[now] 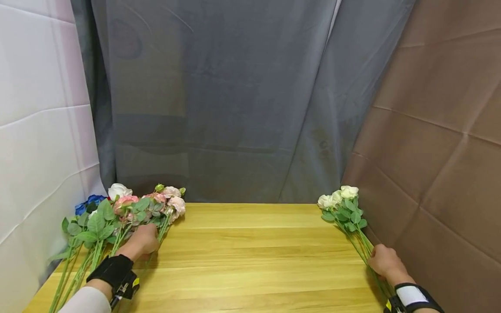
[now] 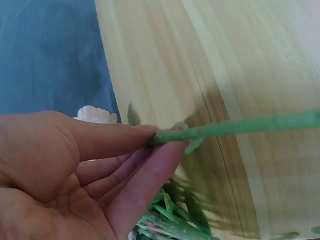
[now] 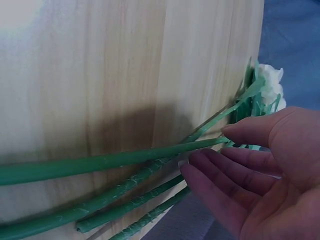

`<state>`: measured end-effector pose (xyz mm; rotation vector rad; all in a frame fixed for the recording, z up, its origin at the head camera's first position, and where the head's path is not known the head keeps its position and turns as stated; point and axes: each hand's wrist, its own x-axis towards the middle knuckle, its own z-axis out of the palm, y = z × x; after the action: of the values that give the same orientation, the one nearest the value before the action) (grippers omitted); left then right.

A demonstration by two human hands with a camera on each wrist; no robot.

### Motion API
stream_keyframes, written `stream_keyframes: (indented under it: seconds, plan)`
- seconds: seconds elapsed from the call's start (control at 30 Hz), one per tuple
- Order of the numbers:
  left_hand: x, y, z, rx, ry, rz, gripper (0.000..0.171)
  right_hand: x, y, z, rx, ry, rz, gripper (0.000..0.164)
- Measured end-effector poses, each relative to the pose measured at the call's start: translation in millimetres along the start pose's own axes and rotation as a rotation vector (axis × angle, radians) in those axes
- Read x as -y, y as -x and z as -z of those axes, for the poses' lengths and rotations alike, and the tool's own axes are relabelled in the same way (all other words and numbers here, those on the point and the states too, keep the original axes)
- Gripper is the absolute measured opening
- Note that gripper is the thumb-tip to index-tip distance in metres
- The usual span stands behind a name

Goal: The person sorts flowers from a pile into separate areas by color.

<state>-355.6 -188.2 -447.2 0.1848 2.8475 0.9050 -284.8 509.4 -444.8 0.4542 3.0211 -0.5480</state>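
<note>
At the left, my left hand pinches a green flower stem between thumb and fingers, beside a bunch of artificial flowers. Pale pink flowers lie just beyond it; which bloom belongs to the pinched stem is hard to tell. On the right, my right hand holds a white rose stem between its thumb and bent fingers. Several other green stems lie below that one, beside the fingers. The white roses rest at the table's far right, with green leaves under the blooms.
Pink flowers, a white flower and blue flowers lie at the left of the wooden table. A grey curtain hangs behind, a white cloth at left and a brown cloth at right.
</note>
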Motion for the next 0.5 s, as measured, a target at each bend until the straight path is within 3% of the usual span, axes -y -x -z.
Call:
stream_keyframes:
  seconds: [0.07, 0.17, 0.5]
  plan:
    - [0.9, 0.7, 0.8, 0.002, 0.033, -0.009, 0.049, 3.4, 1.3, 2.0, 0.001, 0.014, -0.004, 0.022]
    - [0.3, 0.8, 2.8, 0.001, 0.07, -0.039, 0.055, 8.0, 2.6, 5.8, -0.001, 0.03, -0.007, 0.021]
    - [-9.0, 0.9, 7.6, -0.017, 0.274, -0.082, 0.037, 28.9, 6.3, 17.9, -0.051, 0.066, 0.042, 0.026]
